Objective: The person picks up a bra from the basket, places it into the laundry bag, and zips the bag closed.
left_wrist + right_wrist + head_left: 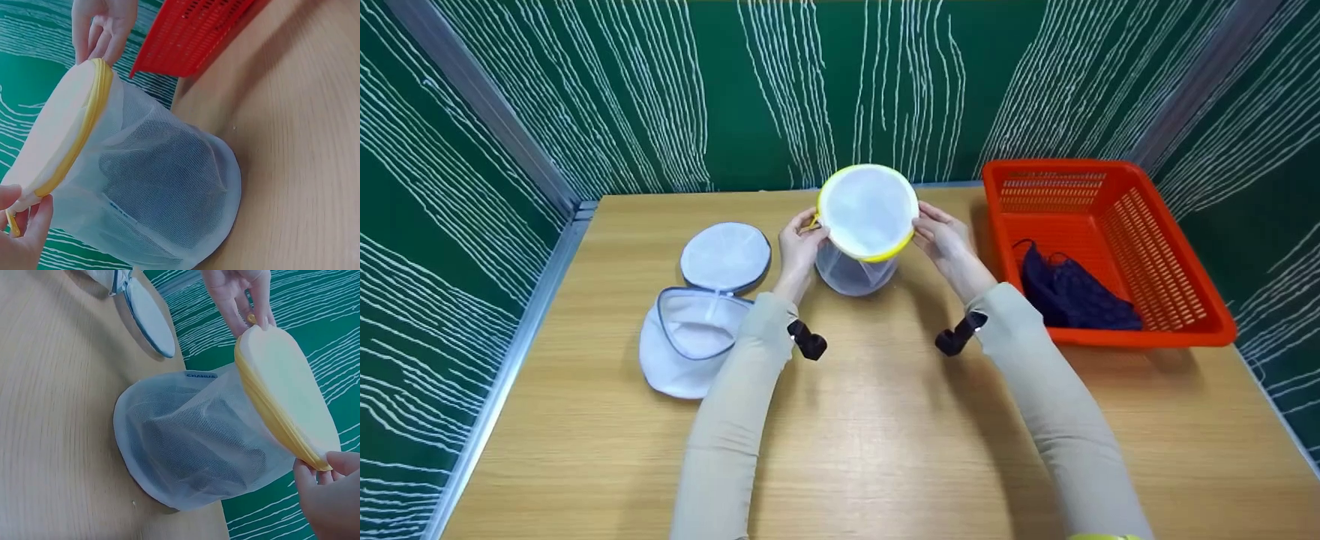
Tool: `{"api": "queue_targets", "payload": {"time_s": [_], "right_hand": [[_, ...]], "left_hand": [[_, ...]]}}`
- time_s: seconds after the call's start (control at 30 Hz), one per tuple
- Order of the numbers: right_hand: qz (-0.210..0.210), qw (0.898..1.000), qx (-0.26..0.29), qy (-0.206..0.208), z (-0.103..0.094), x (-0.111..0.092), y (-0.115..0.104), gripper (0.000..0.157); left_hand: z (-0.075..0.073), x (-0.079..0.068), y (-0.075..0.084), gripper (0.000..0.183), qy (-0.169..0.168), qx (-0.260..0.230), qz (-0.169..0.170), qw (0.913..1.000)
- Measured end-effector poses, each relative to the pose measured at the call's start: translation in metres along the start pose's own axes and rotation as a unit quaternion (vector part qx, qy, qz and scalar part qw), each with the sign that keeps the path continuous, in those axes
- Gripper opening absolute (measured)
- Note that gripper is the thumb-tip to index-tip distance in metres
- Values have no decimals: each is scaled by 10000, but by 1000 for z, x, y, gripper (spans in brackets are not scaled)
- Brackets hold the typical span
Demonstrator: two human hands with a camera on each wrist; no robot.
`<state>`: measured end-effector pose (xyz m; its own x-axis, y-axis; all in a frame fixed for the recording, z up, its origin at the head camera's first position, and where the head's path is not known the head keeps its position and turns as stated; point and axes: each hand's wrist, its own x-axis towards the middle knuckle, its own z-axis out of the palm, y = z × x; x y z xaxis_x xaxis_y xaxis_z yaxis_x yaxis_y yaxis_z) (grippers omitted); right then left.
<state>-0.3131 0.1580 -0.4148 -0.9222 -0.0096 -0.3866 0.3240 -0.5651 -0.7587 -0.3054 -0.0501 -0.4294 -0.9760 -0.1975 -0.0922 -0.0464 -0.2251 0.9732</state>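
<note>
A white mesh bag (855, 277) is held by two hands near the far edge of a wooden surface (877, 420), its round white lid (868, 210) tilted toward the head camera. One side of the lid's rim is pinched by the fingers of the left hand (797, 251), just beside a small yellow zip pull (12, 224); the opposite side is grasped between the thumb and fingers of the right hand (952, 244). The lid is ringed by a yellow zip (270, 410), and a small dark label (201, 375) is seen on the bag's mesh side. The bag's base is shown low over the wood; whether it is fully rested there cannot be told.

To the left, a second white bag (675, 364) with dark trim is laid on the surface, partly covered by the left sleeve (727, 435), its own round flap (726, 255) spread out behind it. At right, beside the right sleeve (1057, 405), an orange-red plastic basket (1170, 337) is placed, with dark blue cloth (1072, 292) bunched inside. The scene is backed by a green wall (727, 90) streaked with white lines.
</note>
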Motion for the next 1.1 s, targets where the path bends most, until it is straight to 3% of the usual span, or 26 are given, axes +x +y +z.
{"api": "queue_targets", "payload": {"time_s": [0.47, 0.67, 1.03, 1.1], "right_hand": [[94, 9991, -388, -122, -6, 5, 10, 47], [200, 9990, -392, -61, -10, 3, 10, 47], [-30, 9956, -893, 275, -12, -5, 8, 43], [-98, 9940, -1033, 348, -13, -7, 8, 42]], "left_hand": [[-7, 5, -13, 41, 89, 19, -294, 9995], [-10, 4, -15, 40, 145, 145, -387, 9990], [-21, -2, -16, 41, 227, 135, -503, 9984], [-29, 16, -38, 36, 195, -17, -334, 9993]]}}
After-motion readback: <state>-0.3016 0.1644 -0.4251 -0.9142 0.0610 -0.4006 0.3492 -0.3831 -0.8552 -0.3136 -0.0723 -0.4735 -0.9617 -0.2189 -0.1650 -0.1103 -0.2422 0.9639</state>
